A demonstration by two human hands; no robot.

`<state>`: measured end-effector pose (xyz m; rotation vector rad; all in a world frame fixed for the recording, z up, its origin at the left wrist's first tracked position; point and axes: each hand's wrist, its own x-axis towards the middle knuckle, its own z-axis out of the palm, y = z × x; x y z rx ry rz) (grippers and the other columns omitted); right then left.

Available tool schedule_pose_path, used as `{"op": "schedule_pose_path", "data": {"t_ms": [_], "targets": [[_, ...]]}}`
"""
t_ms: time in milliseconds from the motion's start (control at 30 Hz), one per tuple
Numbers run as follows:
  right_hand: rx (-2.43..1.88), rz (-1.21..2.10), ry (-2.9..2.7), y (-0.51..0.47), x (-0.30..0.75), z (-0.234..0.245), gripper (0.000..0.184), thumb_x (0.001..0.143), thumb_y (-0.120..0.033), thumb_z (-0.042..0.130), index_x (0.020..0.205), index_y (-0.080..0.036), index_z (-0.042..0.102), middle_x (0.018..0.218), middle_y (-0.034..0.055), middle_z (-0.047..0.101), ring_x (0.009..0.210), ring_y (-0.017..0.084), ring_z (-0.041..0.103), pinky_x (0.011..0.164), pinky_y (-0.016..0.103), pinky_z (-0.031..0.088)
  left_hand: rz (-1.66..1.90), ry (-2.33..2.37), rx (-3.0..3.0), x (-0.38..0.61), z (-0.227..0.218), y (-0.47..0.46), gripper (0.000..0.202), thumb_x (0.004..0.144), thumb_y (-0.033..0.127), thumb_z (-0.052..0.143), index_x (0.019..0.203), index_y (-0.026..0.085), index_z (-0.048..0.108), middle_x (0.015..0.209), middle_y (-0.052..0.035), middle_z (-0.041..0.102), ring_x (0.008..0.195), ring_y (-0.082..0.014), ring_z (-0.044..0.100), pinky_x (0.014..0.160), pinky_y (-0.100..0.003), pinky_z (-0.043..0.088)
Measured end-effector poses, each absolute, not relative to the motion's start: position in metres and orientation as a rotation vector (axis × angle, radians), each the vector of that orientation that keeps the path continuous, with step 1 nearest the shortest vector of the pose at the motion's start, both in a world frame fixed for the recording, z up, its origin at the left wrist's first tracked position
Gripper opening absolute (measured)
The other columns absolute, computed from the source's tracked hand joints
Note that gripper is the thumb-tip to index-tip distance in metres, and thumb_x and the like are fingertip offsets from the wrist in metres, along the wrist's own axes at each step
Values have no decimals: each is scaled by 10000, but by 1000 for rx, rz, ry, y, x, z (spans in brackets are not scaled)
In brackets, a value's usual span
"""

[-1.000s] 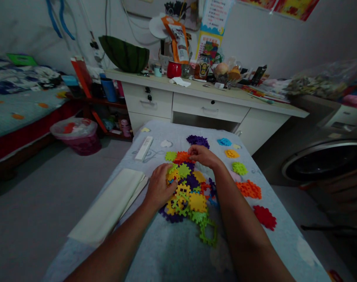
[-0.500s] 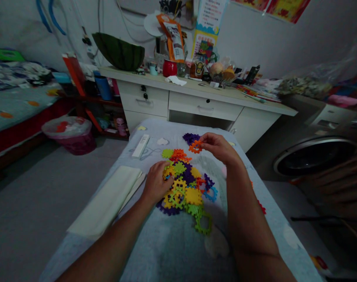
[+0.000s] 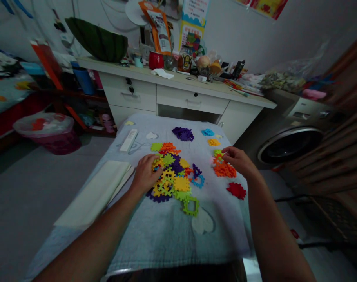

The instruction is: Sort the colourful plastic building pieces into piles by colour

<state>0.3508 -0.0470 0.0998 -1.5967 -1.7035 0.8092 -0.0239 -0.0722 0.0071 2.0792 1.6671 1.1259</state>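
Observation:
A heap of flat, toothed plastic pieces (image 3: 175, 178) in mixed colours lies mid-table on a pale blue cloth (image 3: 172, 231). My left hand (image 3: 144, 174) rests on the heap's left edge, fingers curled onto the pieces. My right hand (image 3: 238, 159) is at the right, fingertips pinched on an orange piece (image 3: 218, 159) at the top of an orange pile (image 3: 224, 170). Sorted piles lie around: purple (image 3: 183, 134), blue (image 3: 207, 132), yellow-orange (image 3: 214, 142), red (image 3: 236, 190).
A folded cream cloth (image 3: 93, 194) lies at the table's left; a white box (image 3: 129, 140) sits beyond it. A cluttered white desk (image 3: 178, 92) stands behind. A washing machine (image 3: 287, 147) is to the right, a lined bin (image 3: 46, 131) to the left on the floor.
My right hand lifted an orange piece off the heap's far side and carried it right, down to the orange pile. My left hand stayed on the heap. The view swung right.

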Motion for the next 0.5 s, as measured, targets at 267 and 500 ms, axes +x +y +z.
{"op": "schedule_pose_path", "data": {"t_ms": [267, 500], "targets": [[-1733, 705, -1672, -63, 385, 67, 243, 728, -352, 613, 896, -179, 649, 670, -17, 595, 569, 118, 509, 526, 233, 386, 1181, 1627, 2093, -27, 2, -70, 348, 821, 388, 543, 1096, 191, 622, 1194, -101, 592, 1155, -281, 549, 1041, -458, 412], [-1915, 455, -1635, -63, 395, 47, 149, 767, -262, 559, 852, -177, 645, 677, 0, 608, 611, 146, 557, 592, 265, 410, 1233, 1653, 2056, -32, 6, -73, 323, 850, 404, 540, 1059, 185, 651, 1214, -99, 592, 1172, -268, 551, 1064, -446, 404]]}}
